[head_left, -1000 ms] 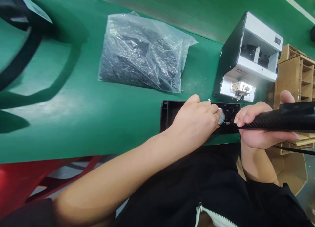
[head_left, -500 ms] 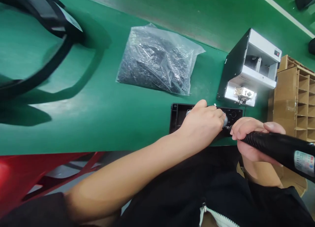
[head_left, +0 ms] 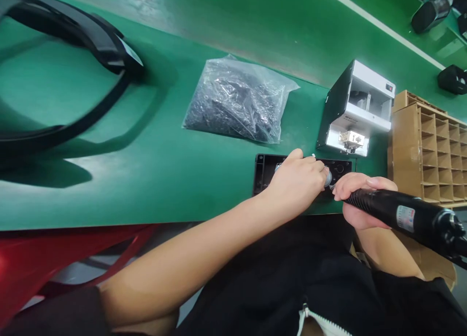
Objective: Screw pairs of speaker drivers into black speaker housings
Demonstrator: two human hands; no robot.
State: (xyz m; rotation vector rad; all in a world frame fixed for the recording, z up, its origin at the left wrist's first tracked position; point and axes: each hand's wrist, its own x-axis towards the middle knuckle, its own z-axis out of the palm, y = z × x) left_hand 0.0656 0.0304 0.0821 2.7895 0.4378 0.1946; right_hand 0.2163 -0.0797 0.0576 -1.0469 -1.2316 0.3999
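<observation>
A long black plastic housing point(head_left: 260, 174) lies near the table's front edge, its inner side facing up. My left hand point(head_left: 301, 178) reaches over its middle, with the fingers curled down against a round grey metal part point(head_left: 329, 177) inside. The fingertips are mostly hidden, and so is the housing's centre. My right hand point(head_left: 365, 197) is wrapped around a black electric screwdriver point(head_left: 397, 210), held tilted. The screwdriver's tip points at the housing beside the round part. Whether the tip sits on a screw is too small to tell.
A clear plastic bag of dark parts point(head_left: 239, 102) lies behind the housing. A silver and black screw feeder machine point(head_left: 370, 117) stands at the back right, beside a compartmented cardboard box point(head_left: 404, 141). A black curved band point(head_left: 98, 112) is at left. A red chair point(head_left: 73, 258) stands below the table.
The back end of the screwdriver has swung down toward me, and its tip stays by the round part. My left hand keeps its place on the housing. The camera view has shifted.
</observation>
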